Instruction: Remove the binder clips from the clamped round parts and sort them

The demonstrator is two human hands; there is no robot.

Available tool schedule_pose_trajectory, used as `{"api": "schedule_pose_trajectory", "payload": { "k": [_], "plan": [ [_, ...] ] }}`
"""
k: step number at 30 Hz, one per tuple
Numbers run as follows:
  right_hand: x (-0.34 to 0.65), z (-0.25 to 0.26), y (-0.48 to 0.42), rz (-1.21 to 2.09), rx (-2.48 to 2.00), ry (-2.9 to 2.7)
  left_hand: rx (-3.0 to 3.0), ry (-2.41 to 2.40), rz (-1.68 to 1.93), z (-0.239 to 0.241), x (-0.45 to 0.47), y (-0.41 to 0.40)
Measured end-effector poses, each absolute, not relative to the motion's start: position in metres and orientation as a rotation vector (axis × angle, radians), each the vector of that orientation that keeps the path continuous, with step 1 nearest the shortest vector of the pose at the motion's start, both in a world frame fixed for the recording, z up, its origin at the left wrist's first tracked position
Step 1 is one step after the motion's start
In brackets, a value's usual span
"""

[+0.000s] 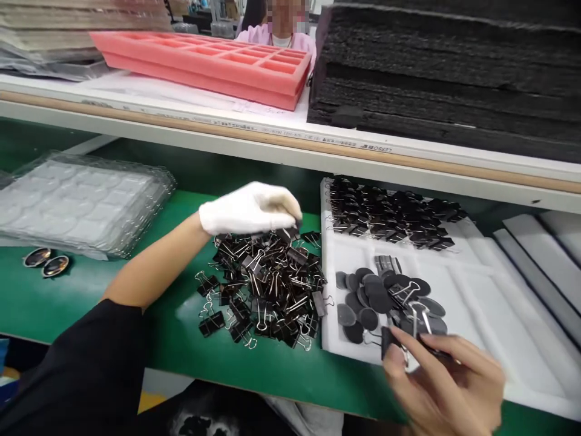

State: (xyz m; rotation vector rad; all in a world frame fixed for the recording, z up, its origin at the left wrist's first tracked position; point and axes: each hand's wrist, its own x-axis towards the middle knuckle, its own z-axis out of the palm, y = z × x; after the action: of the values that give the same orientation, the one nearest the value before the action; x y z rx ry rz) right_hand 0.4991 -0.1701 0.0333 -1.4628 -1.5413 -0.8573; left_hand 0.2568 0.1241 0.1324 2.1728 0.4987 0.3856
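My left hand (254, 209), in a white glove, is at the back edge of a heap of black binder clips (272, 284) on the green table. Its thumb and fingers are closed on a black binder clip (288, 232), partly hidden. My bare right hand (449, 381) is at the front of a white foam tray (481, 315), its fingers closed around binder clips (389, 345) with silver wire handles; how many is hidden. Just beyond it lie loose black and grey discs (376, 293). Rows of binder clips (385, 212) cover the tray's back part.
Stacked clear plastic trays (86, 200) stand at the left, with two shiny oval pieces (46, 262) before them. A shelf edge (281, 145) crosses above, carrying pink foam trays (213, 63) and a tall black foam stack (445, 72). Another person (284, 36) is beyond it.
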Motion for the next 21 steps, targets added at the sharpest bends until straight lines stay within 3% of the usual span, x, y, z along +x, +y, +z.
{"api": "schedule_pose_trajectory", "payload": {
  "k": [4,8,10,15,21],
  "plan": [
    [0.46,0.064,-0.114,-0.48,-1.333,-1.78,2.446,0.384,0.208,0.143,0.246,0.109],
    [0.435,0.063,-0.065,-0.172,-1.175,-1.958,2.652,0.78,0.367,0.135,0.232,0.151],
    [0.43,0.055,-0.053,-0.053,-1.222,-2.009,2.714,0.972,0.225,0.118,0.228,0.178],
    [0.432,0.041,-0.053,-0.104,-1.327,-1.928,2.617,1.087,-0.31,0.062,0.237,0.219],
    [0.441,0.045,-0.058,-0.074,-1.411,-1.846,2.499,1.012,0.01,0.059,0.241,0.222]
  ]
}}
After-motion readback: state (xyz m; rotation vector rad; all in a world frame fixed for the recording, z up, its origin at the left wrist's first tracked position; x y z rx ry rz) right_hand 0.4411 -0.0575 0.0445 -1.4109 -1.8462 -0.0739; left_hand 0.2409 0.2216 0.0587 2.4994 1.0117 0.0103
